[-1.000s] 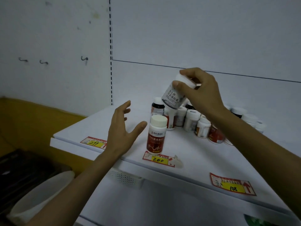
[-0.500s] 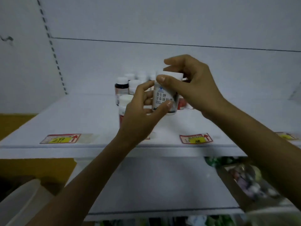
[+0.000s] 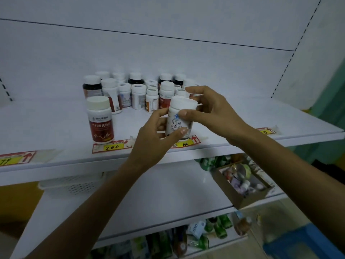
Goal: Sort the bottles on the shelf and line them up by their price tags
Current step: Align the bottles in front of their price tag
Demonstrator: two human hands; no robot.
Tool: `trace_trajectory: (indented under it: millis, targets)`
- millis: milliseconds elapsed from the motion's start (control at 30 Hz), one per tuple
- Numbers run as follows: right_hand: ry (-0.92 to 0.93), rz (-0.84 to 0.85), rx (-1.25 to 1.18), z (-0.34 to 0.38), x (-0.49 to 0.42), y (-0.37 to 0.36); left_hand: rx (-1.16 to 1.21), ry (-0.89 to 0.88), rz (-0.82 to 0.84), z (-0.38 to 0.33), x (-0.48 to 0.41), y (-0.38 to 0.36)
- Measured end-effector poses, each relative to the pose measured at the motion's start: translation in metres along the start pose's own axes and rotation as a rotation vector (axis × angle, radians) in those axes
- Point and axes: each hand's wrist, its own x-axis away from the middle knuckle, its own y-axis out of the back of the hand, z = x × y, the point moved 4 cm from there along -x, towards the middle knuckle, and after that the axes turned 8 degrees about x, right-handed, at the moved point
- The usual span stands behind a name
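Note:
A white bottle with a white cap (image 3: 180, 116) is upright just above the "108" price tag (image 3: 186, 143) at the shelf's front edge. My left hand (image 3: 155, 137) grips its lower body and my right hand (image 3: 209, 111) grips it near the cap. A red-labelled bottle with a white cap (image 3: 100, 122) stands behind the "200" price tag (image 3: 110, 146). Several more bottles (image 3: 138, 92) cluster at the back of the white shelf (image 3: 56, 128). A third tag (image 3: 16, 157) sits at the far left, a fourth (image 3: 266, 130) at the right.
Below the shelf, a lower white shelf carries a cardboard box of small items (image 3: 242, 182). A white perforated basket (image 3: 72, 186) hangs under the left part. Green bottles (image 3: 214, 230) lie on the lowest shelf. A blue crate (image 3: 306, 243) stands at the bottom right.
My left hand joined the right hand on the white bottle. Both hands lowered it toward the "108" tag. The view swung right and closer to the shelf.

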Motion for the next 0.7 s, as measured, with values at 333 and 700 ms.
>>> trace_trajectory:
  millis: [333, 700]
  targets:
    - [0.130, 0.069, 0.041, -0.057, -0.052, -0.025, -0.278, 0.127, -0.140, 0.040, -0.025, -0.004]
    - [0.272, 0.297, -0.253, -0.110, -0.069, -0.049, -0.460, 0.165, -0.228, 0.049, -0.020, -0.005]
